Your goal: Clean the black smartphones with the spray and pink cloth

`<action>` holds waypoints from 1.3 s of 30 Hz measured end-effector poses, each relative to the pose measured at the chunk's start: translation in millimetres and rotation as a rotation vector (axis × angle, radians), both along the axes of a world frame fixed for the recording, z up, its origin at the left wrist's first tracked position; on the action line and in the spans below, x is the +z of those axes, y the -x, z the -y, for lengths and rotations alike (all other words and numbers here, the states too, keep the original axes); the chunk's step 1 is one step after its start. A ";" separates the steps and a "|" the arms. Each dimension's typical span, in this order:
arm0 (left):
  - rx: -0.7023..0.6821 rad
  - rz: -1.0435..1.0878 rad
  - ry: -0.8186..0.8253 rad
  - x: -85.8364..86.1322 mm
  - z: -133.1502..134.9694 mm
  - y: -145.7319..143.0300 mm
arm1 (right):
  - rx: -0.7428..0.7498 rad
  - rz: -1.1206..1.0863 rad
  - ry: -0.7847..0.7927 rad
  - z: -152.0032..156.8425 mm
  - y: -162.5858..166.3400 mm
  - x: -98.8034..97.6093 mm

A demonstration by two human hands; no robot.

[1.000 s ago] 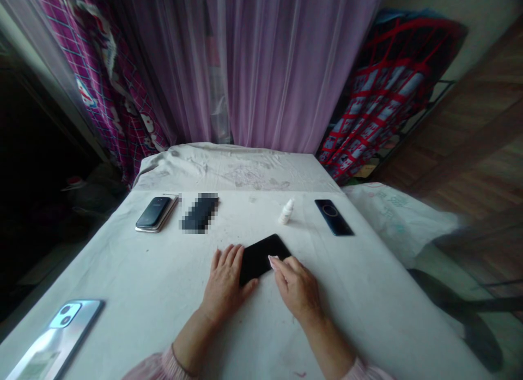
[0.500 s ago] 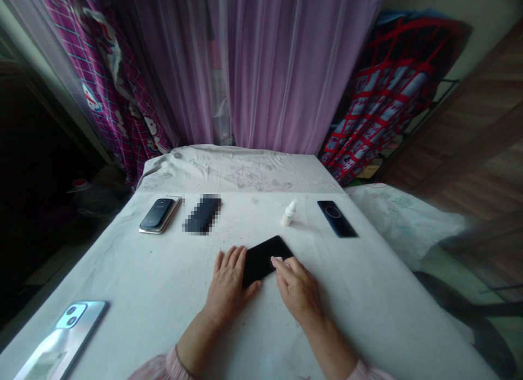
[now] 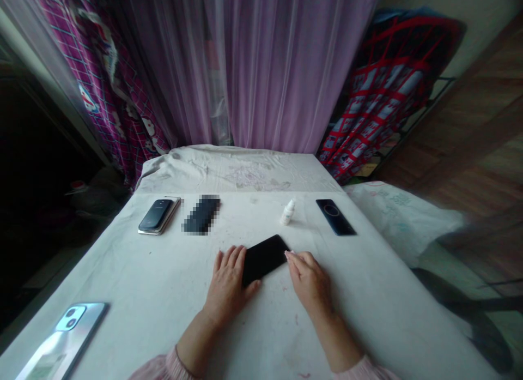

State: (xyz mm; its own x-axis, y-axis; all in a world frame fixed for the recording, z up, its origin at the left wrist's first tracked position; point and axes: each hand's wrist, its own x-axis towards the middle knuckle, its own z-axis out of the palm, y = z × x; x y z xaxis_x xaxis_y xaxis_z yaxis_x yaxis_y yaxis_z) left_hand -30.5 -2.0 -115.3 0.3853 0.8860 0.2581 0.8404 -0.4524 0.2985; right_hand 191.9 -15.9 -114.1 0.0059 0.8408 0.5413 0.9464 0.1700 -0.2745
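Note:
A smartphone (image 3: 265, 259) with a dark screen lies face up on the white-covered table. My left hand (image 3: 226, 282) grips its left end, fingers along the far side and thumb at the near corner. At the phone's right end, my right hand (image 3: 310, 282) is closed in a pinch on a small pale pink cloth (image 3: 289, 253); most of the cloth is hidden by the fingers. Beyond the phone stands a small white dropper bottle (image 3: 288, 212), upright. To its right lies a dark blue phone (image 3: 336, 217) with a ring mark on its back.
Two stacked phones (image 3: 157, 215) lie at the far left, beside a dark pixelated item (image 3: 202, 215). A silver-blue phone (image 3: 67, 339) rests near the left edge. Purple curtains (image 3: 278, 69) hang behind the table (image 3: 171, 314), and a white plastic bag (image 3: 404, 216) sits past its right edge.
My right hand has slid right with the cloth, from over the screen to the phone's right edge. My left hand and the phone stay put.

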 end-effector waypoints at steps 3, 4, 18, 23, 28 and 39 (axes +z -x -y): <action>-0.004 0.000 0.001 0.8 0.0 0.2 | 0.042 0.002 -0.006 1.7 4.8 0.4; -0.005 0.000 0.001 1.2 0.1 0.3 | 0.070 0.005 -0.004 2.4 7.9 1.0; 0.002 -0.001 -0.012 0.5 -0.7 0.4 | -0.072 -0.017 0.014 -1.4 -1.7 0.1; 0.005 -0.011 0.016 3.2 -0.8 0.2 | -0.046 -0.021 0.021 -0.1 1.6 0.3; 0.006 -0.006 -0.009 2.3 0.0 0.2 | 0.109 -0.066 0.027 1.8 11.7 3.3; -0.001 -0.008 -0.007 0.0 -0.2 0.8 | -0.053 -0.037 0.023 -2.0 -3.5 -1.0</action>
State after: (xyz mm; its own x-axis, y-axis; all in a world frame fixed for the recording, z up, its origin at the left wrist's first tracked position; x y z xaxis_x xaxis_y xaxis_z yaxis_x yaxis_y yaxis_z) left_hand -31.3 -1.8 -115.4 0.3886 0.8837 0.2610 0.8421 -0.4556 0.2887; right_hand 195.3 -13.8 -115.1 0.0702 0.8510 0.5204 0.9431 0.1133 -0.3126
